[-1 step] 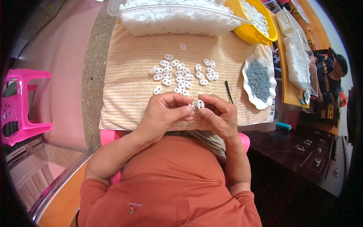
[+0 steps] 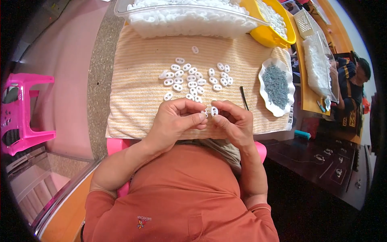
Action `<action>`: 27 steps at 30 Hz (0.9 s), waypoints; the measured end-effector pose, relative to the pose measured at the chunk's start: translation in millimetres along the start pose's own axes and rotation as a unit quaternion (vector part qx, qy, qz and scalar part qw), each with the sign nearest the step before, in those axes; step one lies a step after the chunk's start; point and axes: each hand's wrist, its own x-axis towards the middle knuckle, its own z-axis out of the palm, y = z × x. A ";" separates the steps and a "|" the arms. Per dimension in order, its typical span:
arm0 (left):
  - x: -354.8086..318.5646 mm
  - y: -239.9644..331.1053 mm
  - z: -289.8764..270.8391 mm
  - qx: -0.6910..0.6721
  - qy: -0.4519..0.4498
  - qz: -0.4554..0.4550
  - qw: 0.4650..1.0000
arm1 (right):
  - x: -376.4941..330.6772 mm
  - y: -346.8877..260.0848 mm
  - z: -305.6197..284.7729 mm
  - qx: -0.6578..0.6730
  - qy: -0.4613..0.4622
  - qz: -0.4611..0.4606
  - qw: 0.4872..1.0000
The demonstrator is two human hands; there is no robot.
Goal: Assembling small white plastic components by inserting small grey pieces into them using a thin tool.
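Free towel (image 2: pixel 133 80) at left, white pieces (image 2: pixel 192 84) blocking ahead, clear bin (image 2: pixel 181 29) beyond

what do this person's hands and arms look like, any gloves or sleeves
The left hand and right hand are bare, with no gloves, rings or watch visible. The forearms are uncovered too; short rust-orange sleeves end near the elbows.

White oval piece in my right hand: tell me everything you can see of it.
The white oval piece looks like plastic, with dark openings in its face. The right hand pinches it between thumb and index finger, its long axis pointing roughly away from you, over the striped towel, just right of the left hand.
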 end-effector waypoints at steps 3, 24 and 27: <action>-0.2 -0.3 -0.4 0.002 0.002 -0.003 1.000 | -0.1 -4.5 1.4 0.021 0.007 -0.008 1.000; -0.7 -0.1 2.6 0.014 0.009 -0.012 1.000 | -0.7 -3.5 -2.2 0.029 -0.038 -0.015 0.999; -0.8 -1.2 2.8 0.015 0.003 -0.009 1.000 | -0.6 -6.1 0.4 0.035 -0.046 -0.014 0.998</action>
